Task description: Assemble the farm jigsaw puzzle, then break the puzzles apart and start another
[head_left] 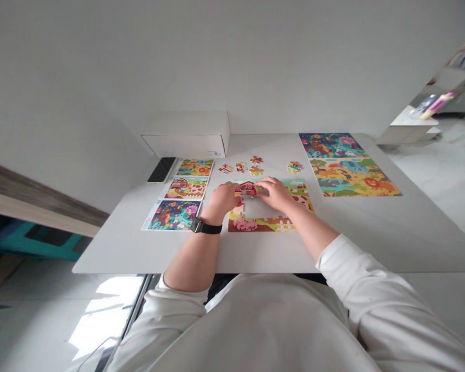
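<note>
A farm jigsaw puzzle (265, 224) lies in front of me, its border joined and a gap in its middle. At the top of it is a red barn (248, 187). My left hand (225, 197), wearing a black watch (206, 226), is on the puzzle's upper left edge beside the barn. Its fingers are curled down, and their tips are mostly hidden. From the right, my right hand (275, 191) reaches over the gap, thumb and forefinger closed on a small yellow-green puzzle piece (262, 190) just right of the barn.
Several loose puzzle pieces (256, 171) lie behind the puzzle, with another small group (294, 166) further right. Two finished-looking pictures (352, 176) are at the right. A reference sheet (166, 194), a phone (162, 170) and a white box (186, 139) stand or lie left.
</note>
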`<state>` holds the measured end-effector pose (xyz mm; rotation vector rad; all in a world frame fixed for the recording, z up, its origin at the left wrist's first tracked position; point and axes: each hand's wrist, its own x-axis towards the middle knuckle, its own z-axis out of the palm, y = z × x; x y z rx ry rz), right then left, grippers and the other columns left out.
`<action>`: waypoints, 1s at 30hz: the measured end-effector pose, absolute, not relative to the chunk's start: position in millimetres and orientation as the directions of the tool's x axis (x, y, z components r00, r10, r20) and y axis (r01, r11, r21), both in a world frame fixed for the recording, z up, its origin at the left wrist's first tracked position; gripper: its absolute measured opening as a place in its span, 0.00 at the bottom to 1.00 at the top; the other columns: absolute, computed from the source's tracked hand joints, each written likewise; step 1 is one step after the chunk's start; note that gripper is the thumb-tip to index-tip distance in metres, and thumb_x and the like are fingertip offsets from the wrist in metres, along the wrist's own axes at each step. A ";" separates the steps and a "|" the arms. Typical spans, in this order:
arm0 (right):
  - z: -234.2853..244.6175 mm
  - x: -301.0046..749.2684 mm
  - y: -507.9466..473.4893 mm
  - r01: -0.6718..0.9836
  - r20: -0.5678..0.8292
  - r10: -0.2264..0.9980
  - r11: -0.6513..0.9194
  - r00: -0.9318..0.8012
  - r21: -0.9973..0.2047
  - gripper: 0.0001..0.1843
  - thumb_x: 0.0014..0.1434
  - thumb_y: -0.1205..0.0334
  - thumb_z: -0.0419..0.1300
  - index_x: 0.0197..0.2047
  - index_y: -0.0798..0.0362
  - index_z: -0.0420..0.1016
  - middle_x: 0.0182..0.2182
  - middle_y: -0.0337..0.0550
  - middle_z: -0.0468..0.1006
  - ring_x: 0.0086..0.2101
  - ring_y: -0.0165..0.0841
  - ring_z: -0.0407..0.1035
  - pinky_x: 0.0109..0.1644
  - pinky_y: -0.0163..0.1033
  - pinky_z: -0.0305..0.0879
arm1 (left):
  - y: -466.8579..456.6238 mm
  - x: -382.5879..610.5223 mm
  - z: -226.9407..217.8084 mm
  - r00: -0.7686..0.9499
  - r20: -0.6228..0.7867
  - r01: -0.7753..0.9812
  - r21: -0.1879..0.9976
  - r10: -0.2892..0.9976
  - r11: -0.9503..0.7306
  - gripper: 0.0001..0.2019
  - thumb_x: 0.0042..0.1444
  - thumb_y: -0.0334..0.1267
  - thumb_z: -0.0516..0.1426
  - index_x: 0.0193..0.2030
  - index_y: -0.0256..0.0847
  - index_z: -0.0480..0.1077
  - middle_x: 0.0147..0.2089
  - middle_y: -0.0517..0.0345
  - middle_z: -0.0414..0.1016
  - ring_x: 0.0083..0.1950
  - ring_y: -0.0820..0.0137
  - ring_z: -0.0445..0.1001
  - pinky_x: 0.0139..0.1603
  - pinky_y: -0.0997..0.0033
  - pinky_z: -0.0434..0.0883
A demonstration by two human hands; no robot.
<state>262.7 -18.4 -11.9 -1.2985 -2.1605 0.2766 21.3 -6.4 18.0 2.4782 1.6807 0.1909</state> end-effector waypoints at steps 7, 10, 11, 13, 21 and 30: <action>-7.4 284.1 -19.0 0.704 0.413 0.860 0.492 -0.300 -0.512 0.22 0.62 0.66 0.69 0.59 0.48 0.82 0.54 0.50 0.83 0.55 0.45 0.76 0.65 0.52 0.71 | -7.6 22.1 17.0 0.370 0.040 0.909 0.189 0.928 -0.371 0.18 0.64 0.37 0.62 0.61 0.45 0.78 0.59 0.45 0.81 0.60 0.55 0.79 0.62 0.60 0.75; -8.4 285.1 -18.1 0.707 0.402 0.863 0.488 -0.305 -0.512 0.22 0.62 0.66 0.69 0.60 0.48 0.82 0.55 0.50 0.83 0.56 0.45 0.77 0.65 0.53 0.71 | -7.3 22.4 16.4 0.363 0.045 0.909 0.204 0.931 -0.364 0.19 0.64 0.37 0.62 0.61 0.45 0.78 0.59 0.45 0.81 0.60 0.54 0.79 0.62 0.59 0.75; -9.3 284.8 -17.8 0.710 0.393 0.865 0.486 -0.311 -0.510 0.22 0.62 0.66 0.69 0.60 0.47 0.82 0.55 0.51 0.83 0.56 0.45 0.76 0.65 0.53 0.71 | -7.1 22.3 16.3 0.363 0.047 0.908 0.207 0.930 -0.365 0.19 0.64 0.37 0.62 0.62 0.45 0.78 0.59 0.45 0.81 0.60 0.54 0.79 0.62 0.59 0.75; -11.7 284.1 -17.0 0.716 0.376 0.869 0.482 -0.321 -0.505 0.23 0.62 0.66 0.69 0.60 0.47 0.82 0.55 0.51 0.83 0.56 0.46 0.77 0.65 0.54 0.72 | -6.8 21.8 16.0 0.370 0.050 0.904 0.209 0.928 -0.372 0.20 0.64 0.34 0.61 0.62 0.46 0.78 0.59 0.46 0.81 0.60 0.55 0.79 0.63 0.59 0.75; -10.7 289.4 -16.3 0.754 0.385 0.874 0.461 -0.296 -0.469 0.22 0.61 0.67 0.69 0.59 0.51 0.82 0.55 0.53 0.83 0.55 0.46 0.77 0.64 0.52 0.72 | -7.4 21.9 17.6 0.376 0.035 0.907 0.190 0.926 -0.376 0.22 0.64 0.28 0.55 0.63 0.44 0.78 0.60 0.46 0.81 0.61 0.58 0.79 0.65 0.61 0.74; 0.1 305.8 -14.6 0.830 0.362 0.925 0.288 -0.112 -0.478 0.21 0.60 0.64 0.71 0.57 0.49 0.82 0.50 0.49 0.85 0.48 0.43 0.80 0.58 0.50 0.75 | -13.1 26.6 27.6 0.376 0.015 0.911 0.174 0.926 -0.373 0.22 0.65 0.32 0.57 0.64 0.47 0.77 0.60 0.47 0.81 0.62 0.57 0.79 0.64 0.61 0.74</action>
